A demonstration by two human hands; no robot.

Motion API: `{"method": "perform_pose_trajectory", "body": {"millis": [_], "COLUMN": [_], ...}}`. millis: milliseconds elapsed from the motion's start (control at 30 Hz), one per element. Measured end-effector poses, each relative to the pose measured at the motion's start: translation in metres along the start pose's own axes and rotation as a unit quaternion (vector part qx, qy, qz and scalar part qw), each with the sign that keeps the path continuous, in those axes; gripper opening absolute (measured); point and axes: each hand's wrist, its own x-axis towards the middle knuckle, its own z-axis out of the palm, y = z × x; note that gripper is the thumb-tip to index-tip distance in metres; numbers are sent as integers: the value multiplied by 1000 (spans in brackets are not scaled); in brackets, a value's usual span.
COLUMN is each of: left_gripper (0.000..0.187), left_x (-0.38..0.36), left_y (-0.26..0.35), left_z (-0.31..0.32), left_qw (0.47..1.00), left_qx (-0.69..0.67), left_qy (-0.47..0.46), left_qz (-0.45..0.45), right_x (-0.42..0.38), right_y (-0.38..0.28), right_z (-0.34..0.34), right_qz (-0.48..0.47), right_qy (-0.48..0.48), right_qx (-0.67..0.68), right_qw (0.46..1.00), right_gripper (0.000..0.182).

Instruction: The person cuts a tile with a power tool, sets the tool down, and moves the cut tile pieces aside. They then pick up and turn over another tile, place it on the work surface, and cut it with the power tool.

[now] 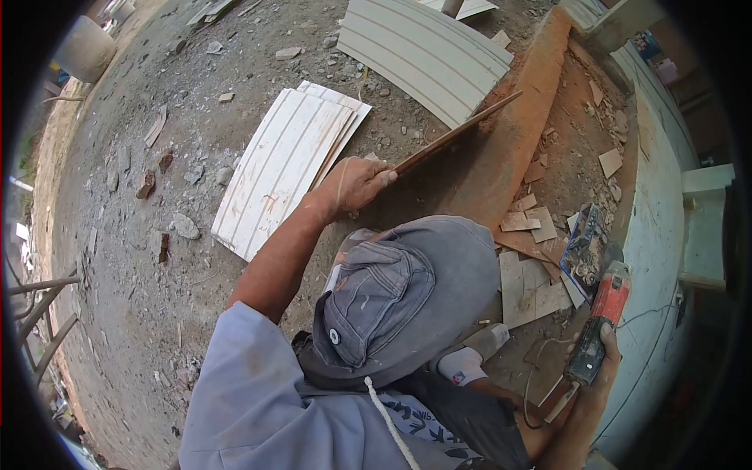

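Observation:
My left hand (356, 186), fingers closed, grips the near end of a thin brown-edged board (458, 133), seen nearly edge-on and slanting up to the right. My right hand (605, 368), at the lower right, is wrapped round a red and black power tool (599, 329) with a cord. The tool's head points up, beside a blue-edged dustpan-like container (586, 249) of rubble. Left of my left hand, striped white panels (278, 172) lie stacked on the ground. A larger stack of pale striped panels (423, 55) lies beyond.
A grey cap (415, 290) covers the middle of the view. Broken tile pieces (533, 286) lie by the orange-dusted slab (540, 102). A pale wall (654, 274) runs along the right. Stones (186, 227) dot the ground; metal bars (48, 321) stand at the far left.

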Motion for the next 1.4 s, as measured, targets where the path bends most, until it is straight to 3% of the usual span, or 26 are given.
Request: {"method": "perform_pose_trajectory", "body": {"millis": [67,233,433,867,1067,1167,1233,1400], "left_gripper": [41,49,46,47,42,38,35,36], "left_x": [5,16,18,17,27,41,65,115], "left_y": [-10,-19,-25,-43,-33,-6,1,15], "left_z": [1,-5,-5,-9,-9,-10,-1,3], "left_qw": [1000,989,993,977,998,997,973,970], "left_qx": [-19,-100,-79,-183,-49,53,217,225], "left_qy": [3,-107,-82,-86,-48,-29,-13,2], "left_qz": [23,-15,-8,-75,-16,-51,-71,-94], "right_x": [1,1,3,4,0,-1,2,7], "right_y": [1,3,6,12,13,9,6,5], "right_z": [-2,-3,-6,-5,-2,2,1,-6], "right_qz": [7,-1,8,16,15,20,5,21], "right_qy": [-1,-2,-25,-25,-21,5,-30,-49], "right_qx": [1,0,-3,-13,3,17,17,25], "right_qw": [1000,1000,1000,999,1000,1000,999,998], "right_gripper": [39,40,42,42,43,42,44,44]}}
